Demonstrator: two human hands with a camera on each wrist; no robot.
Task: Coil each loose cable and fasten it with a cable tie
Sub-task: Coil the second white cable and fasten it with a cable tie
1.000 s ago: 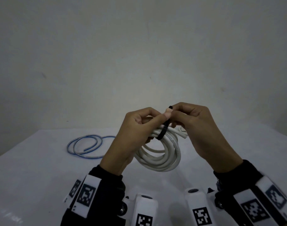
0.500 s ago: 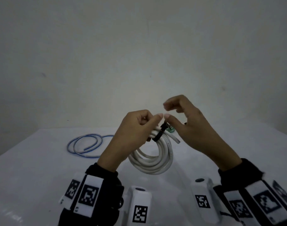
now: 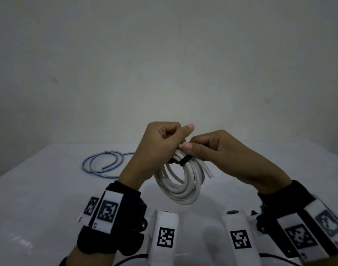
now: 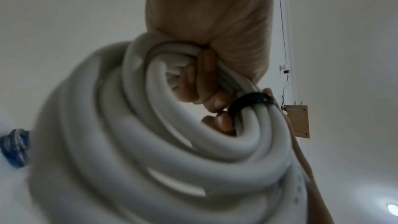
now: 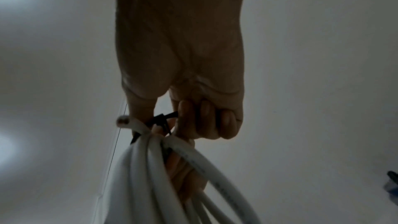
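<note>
A white cable coil (image 3: 180, 186) hangs in the air above the table, and my left hand (image 3: 172, 143) grips its top, fingers curled through the loops. A black cable tie (image 3: 184, 160) wraps the bundle just right of those fingers. My right hand (image 3: 190, 145) pinches at the tie from the right, thumb against curled fingers. In the left wrist view the tie (image 4: 249, 100) circles the coil (image 4: 129, 142). The right wrist view shows the tie's tail (image 5: 163, 118) caught between thumb and finger above the coil (image 5: 150, 168). One cable end (image 3: 207, 170) sticks out free.
A blue cable (image 3: 102, 163) lies in loose loops on the white table (image 3: 39, 189) at the back left, with no tie visible on it. A plain wall stands behind. White wrist camera units (image 3: 164, 233) fill the near edge. A small wooden box (image 4: 297, 122) hangs on the wall.
My right hand let go of the tie and lifted off half a second ago; now it is back down pinching it. The tie sits as a short band round the coil.
</note>
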